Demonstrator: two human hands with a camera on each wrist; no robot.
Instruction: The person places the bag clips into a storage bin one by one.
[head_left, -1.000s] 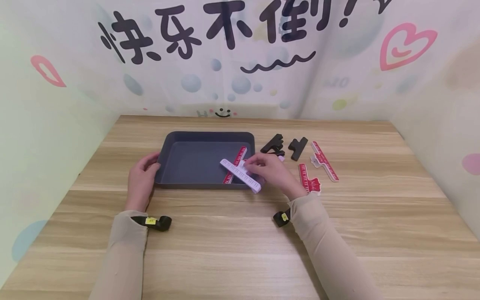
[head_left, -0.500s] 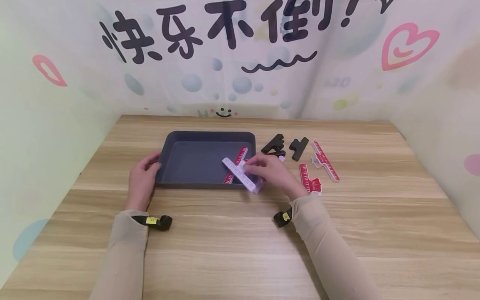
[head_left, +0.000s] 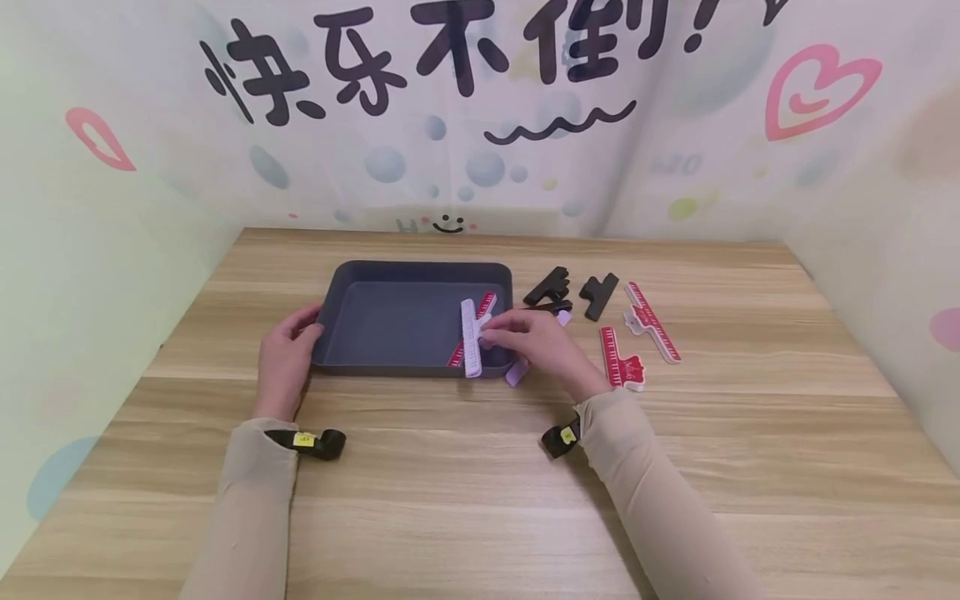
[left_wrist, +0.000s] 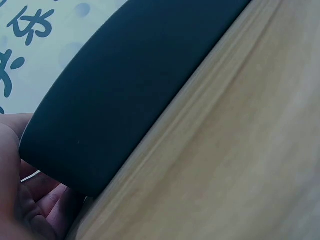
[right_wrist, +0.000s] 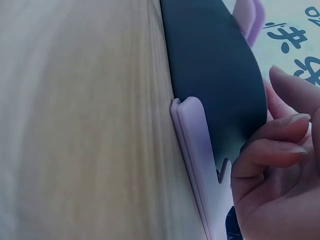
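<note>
My left hand holds the left end of the dark baking tray, its fingers at the tray's corner. Over the tray's right end my right hand pinches a pale purple clip with a long keyboard-patterned bar. Beneath it a red keyboard-patterned clip lies in the tray, partly covered. Below my right fingers a second purple clip sits on the table against the tray's outer wall. The held clip's end rises above the rim in the right wrist view.
Right of the tray lie black clips, another black clip, a red clip and a red-and-white clip. More purple shows behind my right hand. A printed cloth hangs behind the table.
The purple clip in my right hand has turned from a slant to nearly upright in the head view and shifted slightly left. This uncovers the purple clip beside the tray. My left hand stays put.
</note>
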